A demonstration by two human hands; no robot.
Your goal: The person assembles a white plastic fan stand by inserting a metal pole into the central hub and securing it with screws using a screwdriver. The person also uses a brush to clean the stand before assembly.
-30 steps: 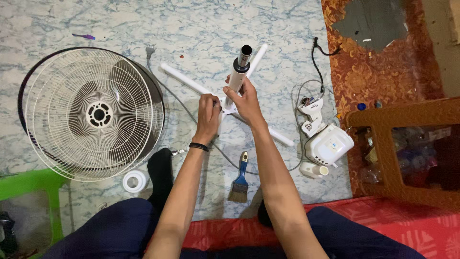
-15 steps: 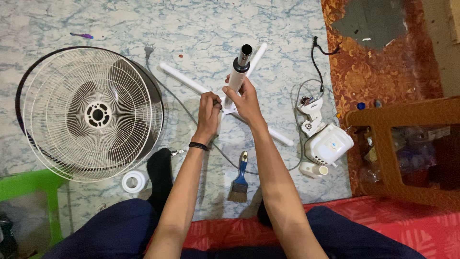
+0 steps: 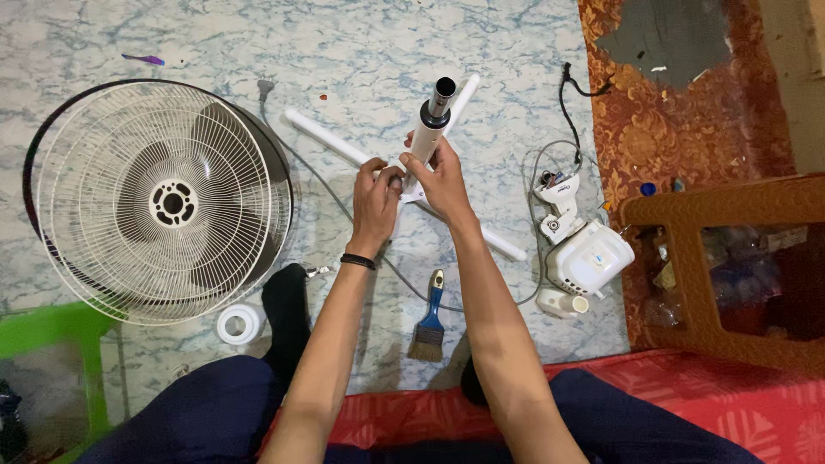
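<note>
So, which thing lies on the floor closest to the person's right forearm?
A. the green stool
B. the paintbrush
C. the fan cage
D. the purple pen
B: the paintbrush with its blue handle lies on the floor right beside the right forearm, while the fan cage sits far off to the left.

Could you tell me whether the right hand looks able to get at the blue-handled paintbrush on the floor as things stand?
Probably yes: the paintbrush lies uncovered beside the right forearm, though the right hand grips the white fan pole.
</note>
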